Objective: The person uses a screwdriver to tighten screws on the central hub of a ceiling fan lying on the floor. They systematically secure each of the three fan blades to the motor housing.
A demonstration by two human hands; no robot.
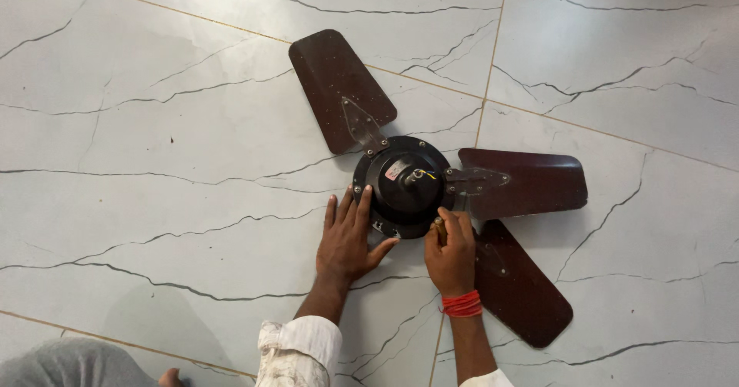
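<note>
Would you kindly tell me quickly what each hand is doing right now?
Left hand: open, fingers spread flat against the black fan motor housing.
Right hand: closed on a small tool at the housing's edge.

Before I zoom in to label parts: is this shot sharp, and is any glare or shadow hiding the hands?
Head view: sharp overall, with soft, even light. The glossy floor shows a mild sheen but no harsh glare. Faint shadows lie under the left hand and right hand. The black fan motor is dark, so its detail is muted.
</note>
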